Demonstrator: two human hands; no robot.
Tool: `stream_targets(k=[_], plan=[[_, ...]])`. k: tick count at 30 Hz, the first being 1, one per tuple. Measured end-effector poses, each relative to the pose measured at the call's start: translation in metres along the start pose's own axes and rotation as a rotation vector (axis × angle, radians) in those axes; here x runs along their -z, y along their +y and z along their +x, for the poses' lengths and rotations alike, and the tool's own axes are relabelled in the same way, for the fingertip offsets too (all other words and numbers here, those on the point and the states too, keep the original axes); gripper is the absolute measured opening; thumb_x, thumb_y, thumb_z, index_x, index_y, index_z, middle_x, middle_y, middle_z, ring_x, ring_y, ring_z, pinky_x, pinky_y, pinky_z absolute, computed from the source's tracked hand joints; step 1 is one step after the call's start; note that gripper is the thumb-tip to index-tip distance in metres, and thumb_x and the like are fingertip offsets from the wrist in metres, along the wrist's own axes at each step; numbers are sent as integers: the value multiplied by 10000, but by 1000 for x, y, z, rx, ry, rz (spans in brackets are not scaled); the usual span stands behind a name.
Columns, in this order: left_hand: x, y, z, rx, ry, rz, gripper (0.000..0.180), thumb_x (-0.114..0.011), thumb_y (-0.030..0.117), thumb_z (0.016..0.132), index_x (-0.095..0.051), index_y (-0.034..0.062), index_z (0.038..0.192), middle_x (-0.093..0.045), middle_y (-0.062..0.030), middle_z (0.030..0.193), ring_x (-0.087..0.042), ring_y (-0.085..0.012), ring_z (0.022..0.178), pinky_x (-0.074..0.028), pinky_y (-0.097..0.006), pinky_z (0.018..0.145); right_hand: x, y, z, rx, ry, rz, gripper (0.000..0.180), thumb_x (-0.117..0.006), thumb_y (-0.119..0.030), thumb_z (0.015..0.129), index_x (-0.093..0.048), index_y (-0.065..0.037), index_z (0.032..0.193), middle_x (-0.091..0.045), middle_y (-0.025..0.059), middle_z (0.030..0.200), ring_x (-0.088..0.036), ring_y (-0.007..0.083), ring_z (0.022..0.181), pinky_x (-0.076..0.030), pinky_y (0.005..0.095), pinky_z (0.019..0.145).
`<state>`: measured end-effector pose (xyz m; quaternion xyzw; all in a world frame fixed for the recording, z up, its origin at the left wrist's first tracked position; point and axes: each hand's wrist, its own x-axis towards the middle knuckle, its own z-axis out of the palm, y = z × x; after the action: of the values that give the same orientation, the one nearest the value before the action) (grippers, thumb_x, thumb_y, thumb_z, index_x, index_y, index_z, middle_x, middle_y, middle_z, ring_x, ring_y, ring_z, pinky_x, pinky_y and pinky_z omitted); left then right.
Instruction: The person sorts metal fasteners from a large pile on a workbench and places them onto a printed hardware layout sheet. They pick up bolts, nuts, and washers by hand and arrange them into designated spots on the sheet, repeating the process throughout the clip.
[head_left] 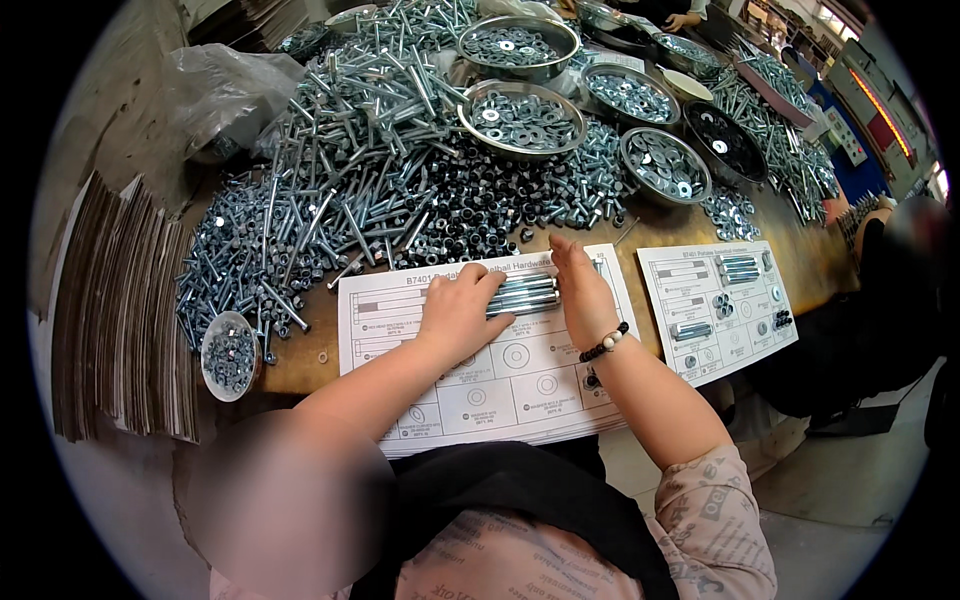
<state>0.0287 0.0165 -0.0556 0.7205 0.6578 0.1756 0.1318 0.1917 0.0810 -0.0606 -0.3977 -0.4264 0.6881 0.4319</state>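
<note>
A row of long silver bolts (pixel 524 295) lies side by side on a white printed sheet (pixel 500 375) at the table's near edge. My left hand (pixel 458 312) rests on the left ends of these bolts, fingers curled over them. At their right ends stands my right hand (pixel 582 292), held flat and upright against them; a dark bead bracelet is on its wrist. The bolts are squeezed between both hands.
A big heap of long bolts (pixel 370 130) and dark nuts (pixel 470 215) covers the table behind. Several metal bowls of washers (pixel 520 120) stand at the back. A second sheet with sorted parts (pixel 715 305) lies right. Small cup of nuts (pixel 229 355) and stacked cardboard (pixel 115 310) left.
</note>
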Motion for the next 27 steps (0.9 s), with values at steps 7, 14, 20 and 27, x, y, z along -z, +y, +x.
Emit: stream_targets(k=[7,14,20,27], plan=[[1,-15,0,275,245,-758,356,-515,224,870,-502,14,1158,-469,-112,1159,-487,-179,1039,-391,-304,867,5,5,3,47,-17,-45,582,-308,-457,937,-356,-16,1314,-341,131,1367,-269,243,1281,-216,346,1041],[-42,-9,4,307,453,-1648,674,-379,425,927,-159,-32,1371,-162,-161,1445,-106,-243,1352,-74,-324,1103,-2,6,3,18,-39,-28,659,-284,-482,934,-276,39,1338,-245,156,1425,-186,267,1335,-116,369,1087],[-32,-5,0,312,382,-1485,582,-342,388,947,-244,-12,1359,-277,-153,1408,-232,-243,1318,-179,-310,1072,-2,5,3,19,-36,-77,614,-291,-436,947,-295,45,1329,-286,147,1407,-227,229,1323,-139,339,1085],[23,-41,-38,117,218,-1145,440,-506,133,875,-383,-1,1276,-424,-126,1271,-396,-218,1208,-330,-330,1003,-20,-17,0,63,-64,-237,482,-430,-370,920,-418,-45,1275,-443,76,1278,-393,195,1201,-284,341,995]])
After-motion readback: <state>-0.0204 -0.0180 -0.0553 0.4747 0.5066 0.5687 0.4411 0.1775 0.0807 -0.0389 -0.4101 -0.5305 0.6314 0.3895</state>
